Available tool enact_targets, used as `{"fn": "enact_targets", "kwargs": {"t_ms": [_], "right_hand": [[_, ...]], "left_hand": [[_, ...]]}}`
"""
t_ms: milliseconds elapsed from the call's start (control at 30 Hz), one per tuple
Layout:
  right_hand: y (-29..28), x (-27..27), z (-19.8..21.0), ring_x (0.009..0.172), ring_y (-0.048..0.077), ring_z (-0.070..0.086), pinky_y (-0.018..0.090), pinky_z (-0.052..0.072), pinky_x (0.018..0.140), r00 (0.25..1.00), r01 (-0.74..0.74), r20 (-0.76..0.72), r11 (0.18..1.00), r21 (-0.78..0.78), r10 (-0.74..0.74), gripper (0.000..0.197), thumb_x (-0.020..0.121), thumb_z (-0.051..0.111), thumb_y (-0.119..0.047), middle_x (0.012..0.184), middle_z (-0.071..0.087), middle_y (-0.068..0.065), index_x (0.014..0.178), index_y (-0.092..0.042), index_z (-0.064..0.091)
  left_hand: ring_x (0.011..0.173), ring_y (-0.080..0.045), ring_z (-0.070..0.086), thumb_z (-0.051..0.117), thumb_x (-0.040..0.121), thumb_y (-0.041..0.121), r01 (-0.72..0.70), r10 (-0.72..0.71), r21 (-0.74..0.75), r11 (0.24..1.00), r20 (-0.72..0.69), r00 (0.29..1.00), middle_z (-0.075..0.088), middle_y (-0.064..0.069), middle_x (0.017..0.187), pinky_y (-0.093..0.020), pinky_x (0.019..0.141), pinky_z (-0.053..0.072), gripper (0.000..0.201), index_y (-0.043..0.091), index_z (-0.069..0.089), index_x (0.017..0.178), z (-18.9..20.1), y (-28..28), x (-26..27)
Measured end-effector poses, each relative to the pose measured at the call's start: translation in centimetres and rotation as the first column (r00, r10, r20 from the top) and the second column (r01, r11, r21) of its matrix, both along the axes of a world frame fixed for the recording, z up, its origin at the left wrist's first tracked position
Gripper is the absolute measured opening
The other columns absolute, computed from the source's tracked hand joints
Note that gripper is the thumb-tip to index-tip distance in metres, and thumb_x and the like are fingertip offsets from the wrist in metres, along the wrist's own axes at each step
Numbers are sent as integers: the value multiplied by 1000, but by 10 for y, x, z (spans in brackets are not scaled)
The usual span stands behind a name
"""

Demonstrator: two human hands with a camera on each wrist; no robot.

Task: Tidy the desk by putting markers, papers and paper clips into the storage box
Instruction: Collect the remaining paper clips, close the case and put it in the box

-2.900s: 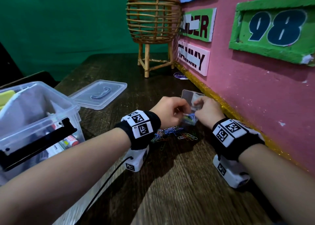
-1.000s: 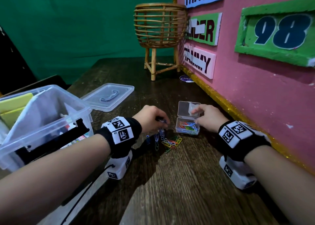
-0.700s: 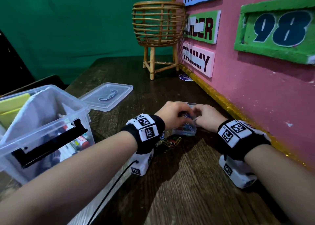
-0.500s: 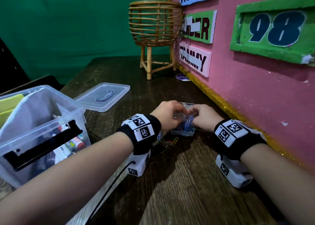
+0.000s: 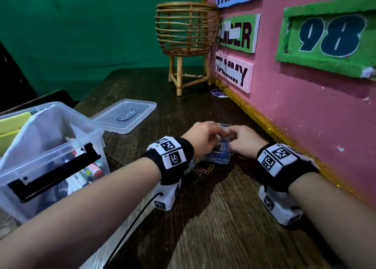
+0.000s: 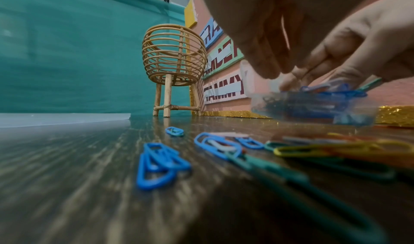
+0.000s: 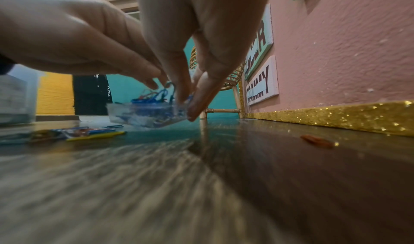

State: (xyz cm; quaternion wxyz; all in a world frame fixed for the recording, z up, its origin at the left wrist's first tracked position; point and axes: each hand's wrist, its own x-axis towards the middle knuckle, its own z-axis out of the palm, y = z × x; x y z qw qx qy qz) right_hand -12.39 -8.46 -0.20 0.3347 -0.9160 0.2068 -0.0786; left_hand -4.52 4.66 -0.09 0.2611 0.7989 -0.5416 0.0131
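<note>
Looks like a classroom or craft corner: a pink board (image 5: 305, 109) on the right carries handmade name signs (image 5: 234, 71) and a green "98" plaque (image 5: 327, 38), edged in gold glitter trim (image 5: 264, 118). Dark wooden desk (image 5: 203, 228), green backdrop (image 5: 81, 34) far behind, little rattan basket stand (image 5: 186, 30).

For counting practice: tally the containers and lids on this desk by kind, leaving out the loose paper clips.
Clear storage box: 1
Loose lid: 1
Small clip case: 1
Wicker basket on legs: 1
Total: 4
</note>
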Motion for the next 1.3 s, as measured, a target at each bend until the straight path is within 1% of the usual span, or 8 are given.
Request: {"fn": "enact_targets", "kwargs": {"t_ms": [233, 433, 667, 800, 1033, 1100, 1233, 1300], "right_hand": [[-2, 2, -1, 95, 17, 61, 29, 49, 84, 1000, -5, -9, 999, 43, 5, 40, 68, 72, 5, 101, 67, 4, 104, -14, 67], [-5, 1, -2, 89, 12, 50, 21, 38, 69, 996, 89, -19, 996, 0, -89, 41, 71, 71, 3, 85, 52, -6, 107, -16, 65], [-5, 2, -3, 87, 10, 51, 21, 37, 72, 996, 94, -9, 996, -6, -94, 29, 77, 62, -1, 91, 59, -2, 102, -16, 68], [-7, 5, -7, 85, 14, 53, 23, 39, 73, 994, 108, -14, 994, 34, -107, 33, 72, 69, 2, 90, 57, 0, 97, -19, 69], [-8, 4, -7, 83, 17, 59, 22, 47, 66, 994, 110, -29, 990, 88, -108, 34, 70, 68, 7, 87, 57, 1, 84, -24, 63], [-6, 3, -4, 74, 14, 59, 19, 48, 57, 994, 102, -36, 989, 110, -98, 33, 72, 67, 8, 80, 55, -2, 84, -22, 63], [-4, 3, -4, 91, 22, 64, 33, 57, 79, 990, 136, -36, 986, 95, -133, 37, 70, 65, 10, 90, 59, 3, 74, -27, 62], [-3, 1, -3, 82, 19, 64, 30, 58, 70, 990, 141, -31, 984, 113, -139, 32, 71, 65, 8, 86, 60, 2, 76, -24, 63]], "left_hand": [[120, -23, 52, 51, 92, 9, 124, -154, 269, 955, 95, 983, 60, -9, 128, -23, 98, 30, 33, 11, 60, 124, 1, -2, -2], [107, -19, 60, 50, 86, 2, 10, -21, 186, 982, 54, 998, 67, -3, 113, -32, 97, 47, 33, 18, 71, 105, 4, 0, 1], [100, -16, 62, 72, 78, 17, 291, -299, 142, 946, 36, 954, 70, -3, 105, -19, 89, 42, 17, 16, 76, 95, 0, 2, -11], [101, -17, 60, 73, 78, 18, 186, -213, 289, 939, 64, 975, 67, -4, 110, -21, 88, 43, 26, 17, 73, 103, 1, -3, -8], [100, -19, 62, 62, 86, 11, -18, 8, 136, 991, 76, 997, 70, -5, 106, -20, 88, 41, 19, 12, 73, 101, 6, -3, -6], [99, -19, 63, 61, 86, 9, -23, 20, 62, 998, 44, 999, 69, -6, 105, -19, 86, 42, 19, 11, 72, 100, 5, -2, -5], [100, -19, 59, 61, 86, 14, 2, -7, 128, 992, 41, 999, 65, -6, 108, -19, 82, 40, 18, 17, 74, 99, 1, 0, -6], [99, -18, 59, 66, 83, 18, 58, -60, 70, 996, 26, 998, 64, -6, 106, -19, 84, 40, 15, 17, 75, 95, 1, 1, -7]]}}
